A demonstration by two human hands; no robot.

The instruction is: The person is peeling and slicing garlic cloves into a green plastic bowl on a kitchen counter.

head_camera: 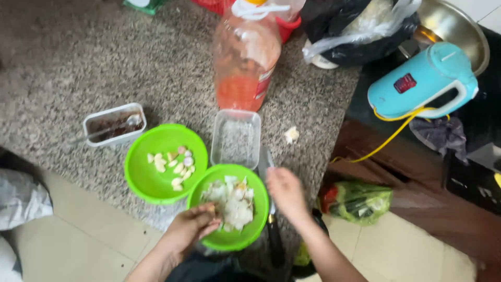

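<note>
Two green bowls are observed near the counter's (62, 68) front edge. The near bowl (222, 237), holding a heap of pale skins (229, 201), overhangs that edge slightly. The left hand (193, 225) is placed at its front-left rim, fingers curled and touching the skins; whether anything is actually pinched cannot be told. The right hand (286, 192) is seen just beside the bowl's right rim, blurred, fingers loosely closed, above a dark-handled knife (272, 230). It cannot be told whether the knife is gripped or merely lies beneath the hand.

The knife's long axis runs from the front edge toward the back of the counter, handle nearest the person, blade passing under the right hand. The skins lie directly ahead of the left hand and to the left of the right hand; the left hand is the nearer.

The far bowl (151, 183), holding peeled cloves (175, 164), touches the near bowl on its back-left side. An empty clear tub (236, 138) stands just behind the near bowl, and a large oil bottle (245, 57) behind that. A smaller tub (115, 124) with a spoon stands toward the left. One stray piece (291, 134) lies near the right edge.
</note>
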